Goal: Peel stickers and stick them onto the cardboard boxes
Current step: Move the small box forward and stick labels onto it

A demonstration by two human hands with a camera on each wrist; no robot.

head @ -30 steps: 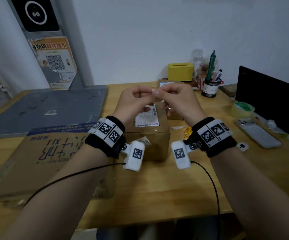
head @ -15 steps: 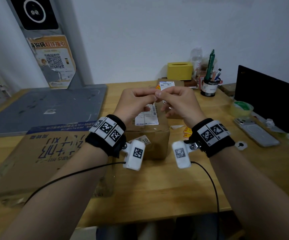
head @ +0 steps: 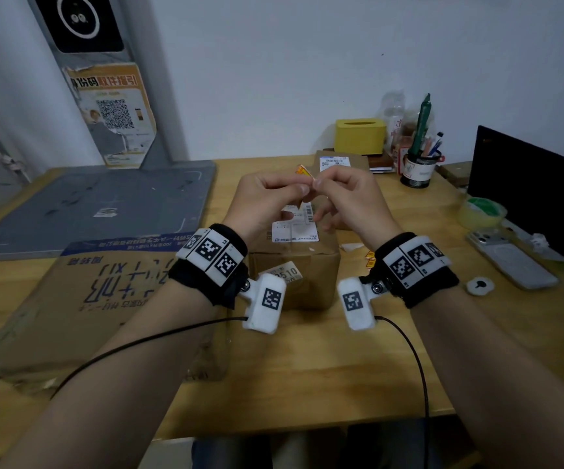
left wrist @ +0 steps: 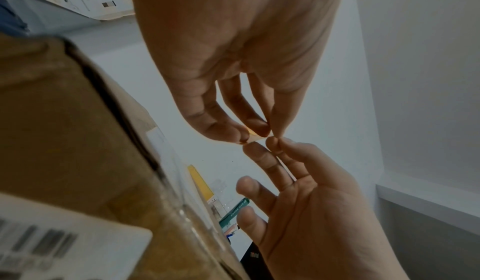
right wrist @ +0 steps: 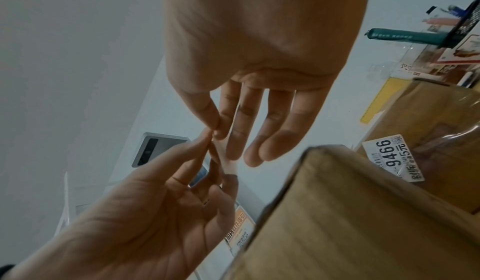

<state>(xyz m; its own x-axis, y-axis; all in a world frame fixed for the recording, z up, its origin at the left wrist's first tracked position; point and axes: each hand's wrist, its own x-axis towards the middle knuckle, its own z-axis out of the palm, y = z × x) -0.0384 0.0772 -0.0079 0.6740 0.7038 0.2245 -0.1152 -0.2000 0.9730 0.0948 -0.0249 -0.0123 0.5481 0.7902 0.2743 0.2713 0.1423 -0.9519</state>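
Note:
A small orange and yellow sticker is held in the air above a brown cardboard box that bears a white shipping label. My left hand pinches one end of it between thumb and fingers. My right hand pinches the other end with thumb and index; its other fingers are stretched out. The fingertips of both hands meet. A second box stands behind, and a flattened carton lies at the left.
More small stickers lie on the wooden desk right of the box. Further right are a tape roll, a phone and a dark laptop. A pen cup and a yellow tissue box stand at the back.
Both hands have stayed together above the box with small finger movements. The sticker's orange corner now shows above the fingertips, where a second ago it was hidden.

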